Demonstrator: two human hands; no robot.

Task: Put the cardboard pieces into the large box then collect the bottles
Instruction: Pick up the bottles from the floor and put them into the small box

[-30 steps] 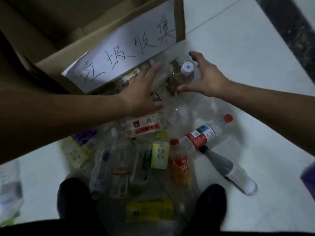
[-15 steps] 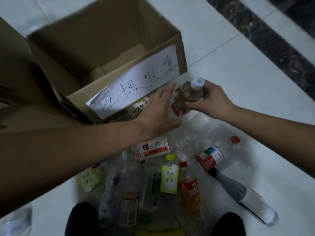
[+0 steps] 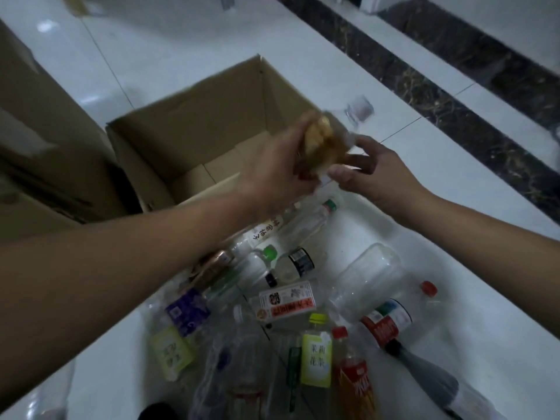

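While the head cam looks down, both hands meet above the near wall of the large box [image 3: 169, 137], an open brown cardboard carton w/ flaps up, sitting on the floor [image 3: 169, 53]. Left hand [image 3: 278, 174] is wrapped round a blurred bottle [image 3: 325, 147] w/ a brownish-yellow label, fingers curled on its body; the clear neck end [image 3: 359, 109] pokes up to the right, smeared by motion. Right hand [image 3: 372, 171] sits just beside the bottle's lower end, fingers loosely spread, thumb and forefinger near it; can't tell if they actually touch. Inside the box, flat cardboard pieces [image 3: 212, 171] lie on the bottom.

Floor is glossy white tile w/ thin grout lines and glare spots at top left; a dark marble-look border strip [image 3: 454, 71] runs diagonally across the upper right. More brown cardboard [image 3: 39, 140] stands at the left edge, touching the box's left side.

Below the arms, a heap of plastic bottles [image 3: 281, 304] lies on the floor, mostly on their sides, overlapping: a yellow-green tea bottle [image 3: 316, 356], a red-cap bottle w/ red label [image 3: 391, 319], a dark-cap grey bottle [image 3: 430, 380] at lower right, a red-label drink [image 3: 357, 380], a clear wide bottle [image 3: 369, 274], a purple-label one [image 3: 186, 310]. Room light is dim, bluish.
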